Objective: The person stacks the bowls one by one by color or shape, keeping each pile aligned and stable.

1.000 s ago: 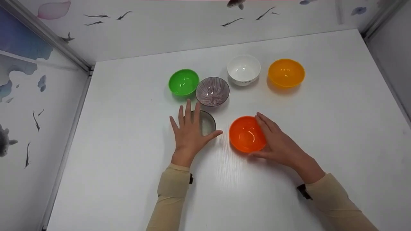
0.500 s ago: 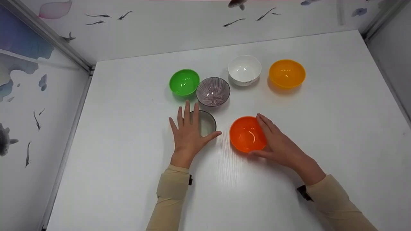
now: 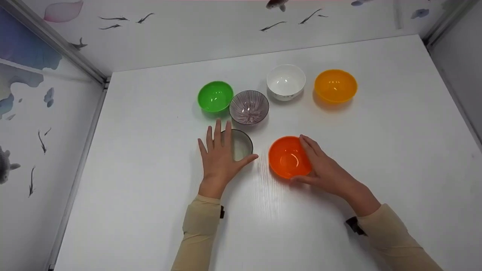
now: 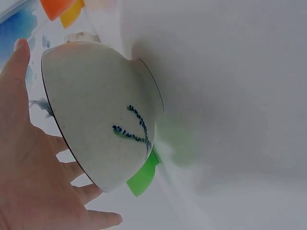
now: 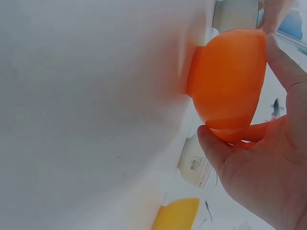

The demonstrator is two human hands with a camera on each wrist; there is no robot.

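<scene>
My left hand [image 3: 218, 162] spreads its straight fingers over a grey bowl [image 3: 241, 146] in the head view, hiding that bowl's left side. In the left wrist view the bowl [image 4: 100, 110] shows speckled walls, a dark rim and a blue dotted sprig; the fingers lie along its rim side, and contact cannot be told. With thumb and fingers set against opposite sides, my right hand [image 3: 327, 171] holds an orange bowl [image 3: 288, 158] by its right part. The right wrist view has fingertips touching the wall of this orange bowl [image 5: 228, 79], whose foot is on the white table.
Behind the hands stand a green bowl [image 3: 215, 96], a purple streaked bowl [image 3: 249, 107], a white bowl [image 3: 286, 81] and a yellow-orange bowl [image 3: 335, 86]. The white table [image 3: 143, 158] meets printed wall panels [image 3: 211, 30] at the back and left.
My left hand has drawn back very slightly toward me over the grey bowl. The right fingertips have slid a little down the orange bowl's edge; the bowls have stayed put.
</scene>
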